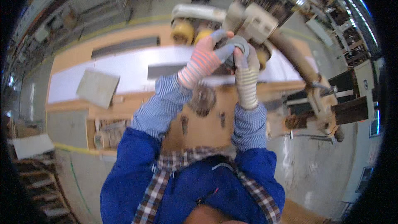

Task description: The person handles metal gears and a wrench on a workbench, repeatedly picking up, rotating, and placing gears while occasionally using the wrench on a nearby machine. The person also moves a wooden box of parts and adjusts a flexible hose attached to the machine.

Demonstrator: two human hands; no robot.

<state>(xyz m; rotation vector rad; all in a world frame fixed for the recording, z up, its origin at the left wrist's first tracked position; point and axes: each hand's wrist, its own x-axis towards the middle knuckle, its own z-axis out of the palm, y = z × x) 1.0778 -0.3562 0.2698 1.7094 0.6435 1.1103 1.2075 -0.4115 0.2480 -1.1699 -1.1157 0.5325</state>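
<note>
My left hand, in a glove with reddish stripes and grey fingertips, reaches up to a grey round knob-like part. Its thumb and fingers close in on the part from the left. On the other side, my right hand, in a pale striped glove, has its fingers curled against the same part. Motion blur hides its exact kind. Right behind my hands stands a beige machine head with yellow wheels under a whitish housing. Nearer to me, below my wrists, sits a round metal cutter-like piece.
A thick beige arm runs from the machine head to a clamp at the right. Dark strips lie on the white worktop. A grey square board overlaps its front edge. An open compartment holds parts at lower left.
</note>
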